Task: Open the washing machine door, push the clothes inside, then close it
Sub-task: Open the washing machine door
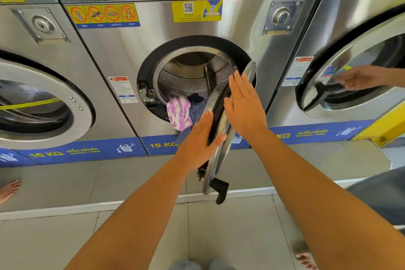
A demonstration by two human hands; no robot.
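The middle washing machine (122, 55) stands with its round steel door (221, 138) swung out toward me, seen nearly edge-on. A pink-and-white cloth (178, 114) and blue clothes (196, 109) hang over the lower lip of the drum opening (192, 72). My left hand (197, 144) lies flat on the door's inner side with the thumb hooked over its rim. My right hand (244, 105) presses flat, fingers together, on the door's outer face. The black door handle (221, 190) sticks out at the bottom edge.
Identical machines stand left (43, 103) and right (355, 76). Another person's hand (359, 78) reaches to the right machine's door; their clothing (381, 193) fills the right edge. A bare foot (9, 189) shows far left, another foot (305, 258) at lower right. Tiled floor and step lie below.
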